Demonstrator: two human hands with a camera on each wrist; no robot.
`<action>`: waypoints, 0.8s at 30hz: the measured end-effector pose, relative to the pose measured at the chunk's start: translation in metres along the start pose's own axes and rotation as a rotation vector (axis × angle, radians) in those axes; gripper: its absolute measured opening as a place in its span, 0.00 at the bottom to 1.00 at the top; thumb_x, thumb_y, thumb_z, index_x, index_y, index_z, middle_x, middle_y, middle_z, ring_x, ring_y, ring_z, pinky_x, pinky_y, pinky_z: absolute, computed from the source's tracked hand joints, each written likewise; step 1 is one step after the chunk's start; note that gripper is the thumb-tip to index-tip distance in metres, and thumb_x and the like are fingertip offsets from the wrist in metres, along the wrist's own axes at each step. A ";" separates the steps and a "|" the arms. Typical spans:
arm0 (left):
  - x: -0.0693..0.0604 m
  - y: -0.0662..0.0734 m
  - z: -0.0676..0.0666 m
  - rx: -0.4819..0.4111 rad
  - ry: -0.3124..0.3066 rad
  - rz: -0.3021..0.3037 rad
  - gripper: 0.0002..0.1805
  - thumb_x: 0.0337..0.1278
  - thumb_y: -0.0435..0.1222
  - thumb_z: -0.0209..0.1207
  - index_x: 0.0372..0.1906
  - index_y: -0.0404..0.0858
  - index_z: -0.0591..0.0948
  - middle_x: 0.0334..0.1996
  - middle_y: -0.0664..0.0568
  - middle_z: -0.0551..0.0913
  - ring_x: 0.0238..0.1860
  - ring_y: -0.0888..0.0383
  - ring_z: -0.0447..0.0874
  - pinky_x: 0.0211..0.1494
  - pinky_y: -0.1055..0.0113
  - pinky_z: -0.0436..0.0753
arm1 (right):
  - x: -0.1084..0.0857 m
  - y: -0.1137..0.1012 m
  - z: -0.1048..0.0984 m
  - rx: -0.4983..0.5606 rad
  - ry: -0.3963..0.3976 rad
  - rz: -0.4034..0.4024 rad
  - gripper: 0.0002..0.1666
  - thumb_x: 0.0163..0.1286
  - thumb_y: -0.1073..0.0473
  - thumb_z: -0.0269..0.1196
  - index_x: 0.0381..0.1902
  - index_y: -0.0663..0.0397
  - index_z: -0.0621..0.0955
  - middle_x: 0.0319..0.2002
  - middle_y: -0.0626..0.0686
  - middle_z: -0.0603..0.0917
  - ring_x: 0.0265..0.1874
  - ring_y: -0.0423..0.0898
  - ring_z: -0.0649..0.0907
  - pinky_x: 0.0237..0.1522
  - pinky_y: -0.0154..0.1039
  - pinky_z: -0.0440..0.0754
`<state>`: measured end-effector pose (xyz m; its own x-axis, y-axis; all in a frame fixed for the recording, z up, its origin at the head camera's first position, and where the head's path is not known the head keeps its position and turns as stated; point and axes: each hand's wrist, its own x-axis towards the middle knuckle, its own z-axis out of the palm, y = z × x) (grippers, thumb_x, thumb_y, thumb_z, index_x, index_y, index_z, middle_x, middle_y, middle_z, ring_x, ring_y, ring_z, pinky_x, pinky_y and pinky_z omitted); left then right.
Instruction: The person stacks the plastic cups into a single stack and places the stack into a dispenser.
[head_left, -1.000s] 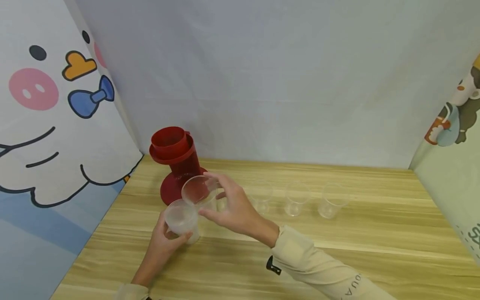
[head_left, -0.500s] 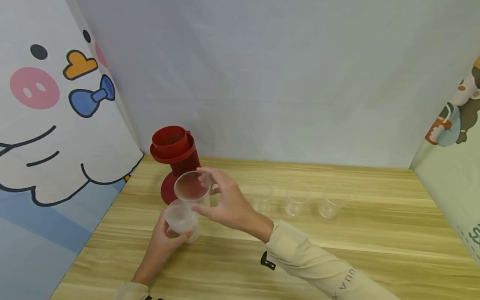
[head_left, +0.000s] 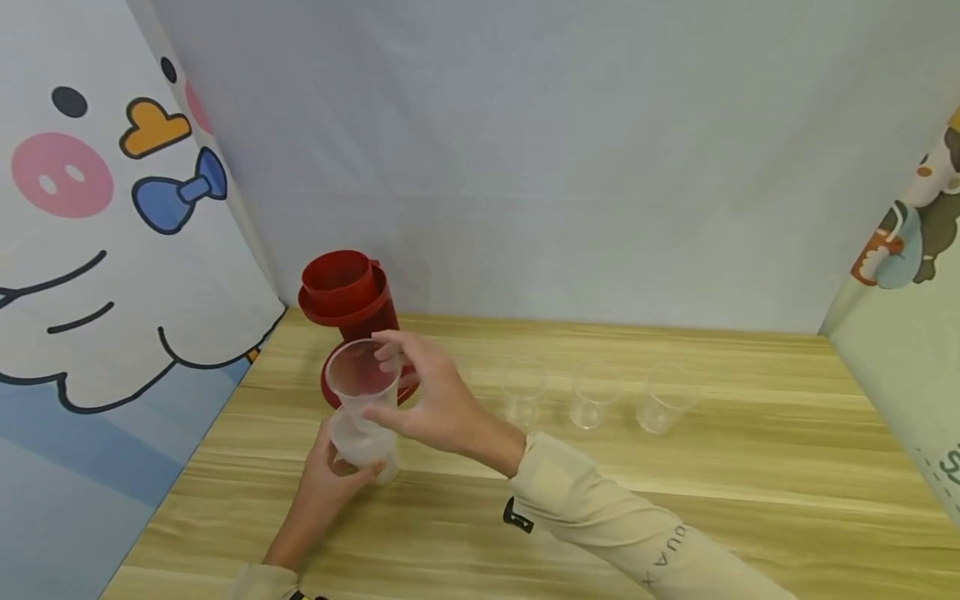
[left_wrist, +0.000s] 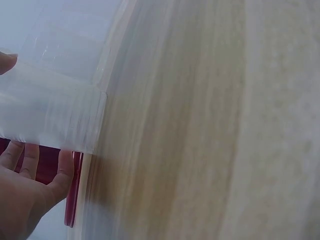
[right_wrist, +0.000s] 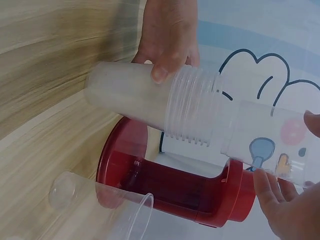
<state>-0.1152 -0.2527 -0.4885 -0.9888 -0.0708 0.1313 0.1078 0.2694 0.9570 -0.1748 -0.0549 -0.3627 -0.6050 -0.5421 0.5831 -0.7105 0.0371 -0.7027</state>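
Note:
My left hand [head_left: 324, 487] grips a stack of nested clear plastic cups [head_left: 365, 450], standing at the table's left side. In the right wrist view, the ridged rims of the stack [right_wrist: 192, 105] show close together. Above its mouth, my right hand [head_left: 442, 406] holds a single clear plastic cup [head_left: 358, 371] between thumb and fingers. That cup's base sits right at the stack's opening; whether it has entered cannot be told. The left wrist view shows cup walls [left_wrist: 50, 110] with fingertips of a hand [left_wrist: 30, 195] below them.
Behind the hands stands a red holder [head_left: 345, 296] with a round base and a wide collar. To the right, a row of clear cups stands upright: one cup [head_left: 522, 400], a second [head_left: 590, 400] and a third [head_left: 662, 404]. A pale cloth wall [head_left: 555, 183] closes the back.
My right hand has moved left with the single cup, from beside the stack to over its mouth. The left hand and the stack have stayed in place.

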 end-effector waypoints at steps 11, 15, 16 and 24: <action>0.000 -0.004 0.000 -0.023 -0.001 0.041 0.41 0.47 0.26 0.67 0.66 0.38 0.59 0.55 0.50 0.68 0.51 0.61 0.71 0.49 0.72 0.74 | 0.002 0.001 0.007 0.018 -0.052 0.032 0.41 0.52 0.63 0.73 0.61 0.63 0.67 0.47 0.58 0.77 0.45 0.52 0.79 0.44 0.33 0.78; 0.000 -0.004 0.000 -0.032 0.001 0.040 0.40 0.48 0.26 0.67 0.66 0.38 0.60 0.55 0.51 0.68 0.51 0.62 0.71 0.49 0.72 0.74 | 0.002 0.001 0.010 0.018 -0.057 0.034 0.41 0.52 0.63 0.73 0.61 0.62 0.67 0.48 0.57 0.77 0.45 0.51 0.79 0.44 0.34 0.79; 0.000 -0.004 0.000 -0.032 0.004 0.042 0.40 0.47 0.26 0.67 0.65 0.38 0.60 0.55 0.51 0.68 0.51 0.62 0.71 0.49 0.72 0.75 | 0.003 0.001 0.010 0.017 -0.060 0.036 0.41 0.52 0.63 0.73 0.61 0.62 0.67 0.48 0.57 0.77 0.45 0.51 0.79 0.44 0.35 0.79; -0.002 -0.002 0.000 -0.056 0.002 0.038 0.40 0.47 0.26 0.67 0.65 0.39 0.60 0.55 0.54 0.70 0.52 0.63 0.70 0.49 0.72 0.75 | 0.001 0.000 0.017 -0.001 -0.096 0.069 0.41 0.53 0.62 0.72 0.62 0.59 0.67 0.49 0.55 0.76 0.46 0.45 0.78 0.45 0.31 0.77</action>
<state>-0.1134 -0.2532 -0.4908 -0.9836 -0.0635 0.1688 0.1513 0.2182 0.9641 -0.1692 -0.0695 -0.3686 -0.6155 -0.6164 0.4912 -0.6687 0.0785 -0.7394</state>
